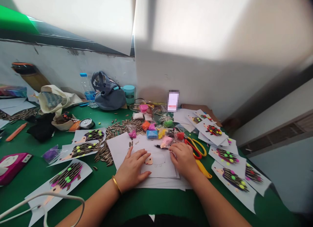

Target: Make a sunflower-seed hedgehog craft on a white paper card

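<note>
My left hand rests flat on a sheet of white paper, its fingers spread and a gold bangle at the wrist. Drawn on that sheet is a faint outline of a hedgehog, with a peach-coloured clay face at its left end, beside my left fingertips. At the sheet's upper right my right hand is curled, fingertips drawn together; whatever they may hold is hidden. A dark pen and a packet of pink clay lie against its fingertips.
Behind the paper are sunflower seeds and packets of coloured clay. Red and yellow scissors lie at right. Finished hedgehog cards flank both sides. A phone, a blue-grey bag and a bottle stand by the wall.
</note>
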Tool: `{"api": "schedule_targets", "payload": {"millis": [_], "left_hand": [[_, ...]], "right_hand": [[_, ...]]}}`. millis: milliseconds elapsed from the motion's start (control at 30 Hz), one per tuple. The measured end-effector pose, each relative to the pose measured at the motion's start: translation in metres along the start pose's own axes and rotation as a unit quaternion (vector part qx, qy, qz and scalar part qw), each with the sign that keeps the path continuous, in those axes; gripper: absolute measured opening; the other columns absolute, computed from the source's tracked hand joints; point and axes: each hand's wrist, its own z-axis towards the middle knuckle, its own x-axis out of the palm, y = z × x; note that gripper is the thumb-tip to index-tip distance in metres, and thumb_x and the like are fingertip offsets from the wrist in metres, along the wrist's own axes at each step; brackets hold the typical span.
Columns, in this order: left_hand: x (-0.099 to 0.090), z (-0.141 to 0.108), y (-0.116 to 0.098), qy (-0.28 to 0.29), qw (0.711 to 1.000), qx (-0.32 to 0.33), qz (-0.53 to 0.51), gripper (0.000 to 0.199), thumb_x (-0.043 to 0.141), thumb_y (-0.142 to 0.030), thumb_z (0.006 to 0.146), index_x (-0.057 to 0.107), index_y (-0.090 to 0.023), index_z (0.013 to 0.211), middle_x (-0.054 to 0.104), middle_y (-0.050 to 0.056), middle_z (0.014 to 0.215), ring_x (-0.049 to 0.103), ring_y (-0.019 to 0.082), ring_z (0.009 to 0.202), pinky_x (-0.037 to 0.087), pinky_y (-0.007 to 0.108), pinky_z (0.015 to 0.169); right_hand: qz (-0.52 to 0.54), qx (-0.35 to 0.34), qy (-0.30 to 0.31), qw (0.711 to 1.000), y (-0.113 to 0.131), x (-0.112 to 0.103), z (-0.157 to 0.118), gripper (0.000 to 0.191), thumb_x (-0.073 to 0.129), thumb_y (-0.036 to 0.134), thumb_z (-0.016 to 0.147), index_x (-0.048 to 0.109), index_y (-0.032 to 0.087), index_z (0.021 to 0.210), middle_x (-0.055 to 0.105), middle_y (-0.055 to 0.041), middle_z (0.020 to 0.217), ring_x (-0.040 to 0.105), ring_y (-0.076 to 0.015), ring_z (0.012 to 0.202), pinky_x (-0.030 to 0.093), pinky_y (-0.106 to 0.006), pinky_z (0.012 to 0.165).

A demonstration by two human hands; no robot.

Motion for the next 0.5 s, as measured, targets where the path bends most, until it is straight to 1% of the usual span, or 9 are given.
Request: {"api": "schedule_targets", "payload": {"millis": [100,167,200,267,333,400,500], "left_hand": [[-0.001,0.003,0.001,-0.020,1.000,0.004,0.007,0.052,0.064,-0.036,0.084,0.052,-0.021,0.133,0.056,0.014,0.135,0.050,0.030,0.128,0.021,0.063,0.115],[-0.004,0.005,-0.001,-0.034,0.999,-0.001,0.010,0.042,0.062,-0.034,0.086,0.057,-0.021,0.126,0.059,0.013,0.130,0.053,0.030,0.124,0.026,0.061,0.114],[-0.007,0.006,-0.002,-0.039,0.999,-0.004,0.009,0.036,0.060,-0.033,0.088,0.060,-0.021,0.122,0.060,0.012,0.126,0.056,0.029,0.120,0.029,0.060,0.112],[-0.012,0.009,-0.006,-0.041,0.999,-0.013,0.005,0.028,0.058,-0.032,0.090,0.064,-0.021,0.115,0.063,0.011,0.117,0.060,0.027,0.110,0.038,0.055,0.106],[-0.018,0.011,-0.011,-0.035,0.999,-0.024,-0.002,0.023,0.056,-0.032,0.091,0.066,-0.021,0.108,0.065,0.009,0.108,0.061,0.025,0.100,0.047,0.048,0.095],[-0.022,0.014,-0.015,-0.028,0.999,-0.031,-0.009,0.020,0.055,-0.032,0.092,0.068,-0.022,0.103,0.066,0.008,0.102,0.062,0.024,0.095,0.049,0.043,0.086],[-0.025,0.019,-0.019,-0.019,0.999,-0.032,-0.014,0.018,0.055,-0.030,0.091,0.068,-0.022,0.100,0.066,0.007,0.099,0.062,0.024,0.093,0.048,0.041,0.084]], "right_hand": [[-0.037,0.036,-0.034,0.998,-0.018,-0.011,0.009,0.015,0.056,0.016,0.088,0.070,0.022,0.093,0.070,-0.0040,0.100,0.058,-0.0222,0.098,0.032,-0.037,0.087],[-0.063,0.068,-0.050,0.994,-0.031,-0.019,0.012,0.016,0.057,0.016,0.087,0.070,0.023,0.093,0.070,-0.0038,0.100,0.057,-0.0225,0.098,0.032,-0.036,0.084],[-0.070,0.078,-0.048,0.993,-0.036,-0.022,0.013,0.016,0.057,0.017,0.087,0.071,0.023,0.093,0.070,-0.0039,0.099,0.057,-0.0225,0.098,0.033,-0.035,0.082],[-0.076,0.083,-0.024,0.993,-0.042,-0.024,0.011,0.015,0.058,0.019,0.087,0.071,0.025,0.089,0.070,-0.0031,0.094,0.058,-0.0217,0.094,0.033,-0.035,0.079],[-0.076,0.079,0.007,0.994,-0.043,-0.022,0.005,0.013,0.059,0.021,0.086,0.071,0.025,0.083,0.069,-0.0021,0.088,0.058,-0.0206,0.090,0.032,-0.034,0.077],[-0.071,0.075,0.028,0.994,-0.041,-0.016,-0.001,0.012,0.060,0.023,0.086,0.071,0.025,0.081,0.069,-0.0013,0.086,0.058,-0.0202,0.090,0.032,-0.034,0.076],[-0.072,0.080,0.039,0.993,-0.038,-0.010,-0.006,0.013,0.059,0.024,0.087,0.071,0.026,0.083,0.069,-0.0014,0.088,0.058,-0.0207,0.091,0.032,-0.034,0.077]]}}
